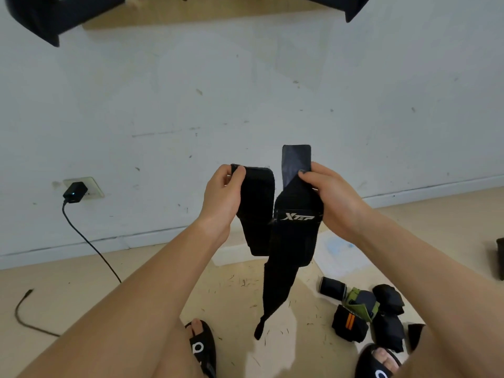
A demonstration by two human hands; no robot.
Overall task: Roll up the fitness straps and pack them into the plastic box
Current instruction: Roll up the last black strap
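Two black fitness straps hang in front of me above the floor. My left hand [223, 196] pinches the top end of the shorter strap [257, 214], which hangs straight down. My right hand [331, 199] grips the longer strap [291, 241] near its top, where a white logo label shows; its grey end sticks up above my fingers and its tail hangs down to a narrow tip. A clear plastic box [338, 252] lies on the floor behind the straps, partly hidden by them. More straps [373, 315], some rolled, lie in a pile on the floor at lower right.
A black charger [75, 192] sits in a wall socket at left, its cable [92, 246] trailing over the floor. The white wall is close ahead. My sandalled feet [203, 347] stand below. A dark object [500, 257] lies at the right edge.
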